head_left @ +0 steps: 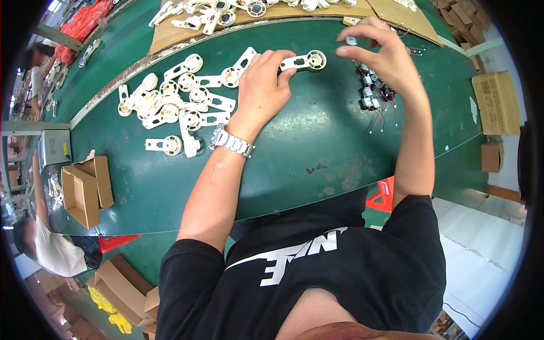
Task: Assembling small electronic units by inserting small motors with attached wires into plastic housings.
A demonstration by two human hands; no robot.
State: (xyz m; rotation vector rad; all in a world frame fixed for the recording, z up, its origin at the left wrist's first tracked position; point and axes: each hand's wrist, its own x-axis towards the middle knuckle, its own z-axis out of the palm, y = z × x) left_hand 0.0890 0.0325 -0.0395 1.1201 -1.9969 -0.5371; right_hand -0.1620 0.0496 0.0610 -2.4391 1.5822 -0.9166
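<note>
My left hand is closed on the arm of a white plastic housing, whose round spoked end points right. The fingers cover part of that arm. At the upper right, my right hand is raised with thumb and index finger curved. Between them shows a small round silver motor, which appears to be in its grip. Below this hand lies a cluster of small motors with thin red and black wires. Left of my left hand, several similar white housings lie in a loose pile.
The green table carries a cardboard sheet along its far side, with more white parts on top. An opened cardboard box stands at the left. Another person sits beyond it. Cartons stand past the right edge.
</note>
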